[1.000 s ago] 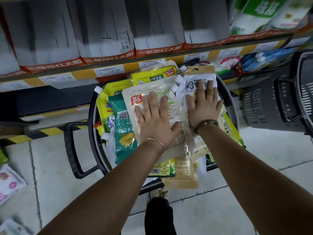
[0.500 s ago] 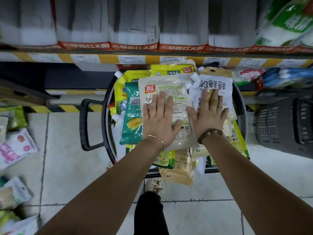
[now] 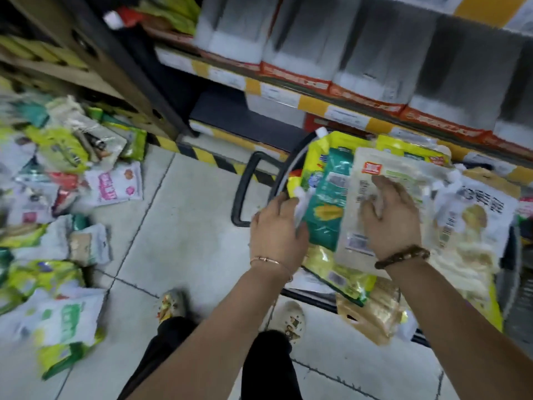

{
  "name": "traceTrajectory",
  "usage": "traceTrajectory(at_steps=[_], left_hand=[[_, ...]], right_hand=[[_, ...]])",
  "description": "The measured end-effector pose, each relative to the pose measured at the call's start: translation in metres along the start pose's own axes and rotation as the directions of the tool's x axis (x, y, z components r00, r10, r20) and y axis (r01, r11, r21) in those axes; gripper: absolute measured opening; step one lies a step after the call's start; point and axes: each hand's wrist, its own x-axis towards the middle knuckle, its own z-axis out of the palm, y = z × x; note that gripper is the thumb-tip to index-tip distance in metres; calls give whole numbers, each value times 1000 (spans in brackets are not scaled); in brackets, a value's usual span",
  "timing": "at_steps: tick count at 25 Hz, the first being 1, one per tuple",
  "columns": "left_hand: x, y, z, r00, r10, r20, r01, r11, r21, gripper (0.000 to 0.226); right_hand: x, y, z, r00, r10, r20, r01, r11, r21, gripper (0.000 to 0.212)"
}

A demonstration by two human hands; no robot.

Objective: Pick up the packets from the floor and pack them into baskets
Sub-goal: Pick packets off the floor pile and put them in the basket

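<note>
Packets (image 3: 340, 215) heaped above rim of dark basket (image 3: 277, 180); more packets on floor (image 3: 72, 183) at left, well apart.

Head view: left hand (image 3: 278, 229) at basket's near-left edge, fingers curled on white packet edge. Right hand (image 3: 390, 217) flat on pale top packet (image 3: 363, 197), fingers loosely spread.

Risk, as judgement: pile overfull, glossy packets overhanging near rim; releasing pressure could slide them onto floor tiles (image 3: 187, 226).

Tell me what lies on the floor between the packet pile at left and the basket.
In the head view, bare grey floor tile separates the pile of packets from the basket; only the person's feet show nearer the camera.
</note>
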Motion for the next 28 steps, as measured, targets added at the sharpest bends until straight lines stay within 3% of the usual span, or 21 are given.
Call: traceTrajectory(at_steps=[5, 12, 18, 24, 28], left_hand=[[-36, -128, -51, 944, -324, -56, 322, 946, -48, 45], [-109, -313, -127, 735, -657, -166, 598, 744, -299, 43], [-175, -444, -171, 527, -835, -160, 678, 526, -513, 41], [-218, -545, -181, 424, -901, -89, 714, 393, -579, 42], [-234, -594, -171, 376, -927, 2, 756, 305, -580, 44]], right_hand=[[-22, -105, 72, 946, -231, 227, 227, 973, 46, 43], [-92, -258, 200, 760, -331, 560, 384, 923, 26, 42], [-157, -380, 296, 619, -347, 704, 453, 890, 41, 38], [-201, -469, 379, 503, -323, 802, 529, 848, 10, 35], [-211, -500, 426, 488, -295, 822, 542, 840, -20, 34]])
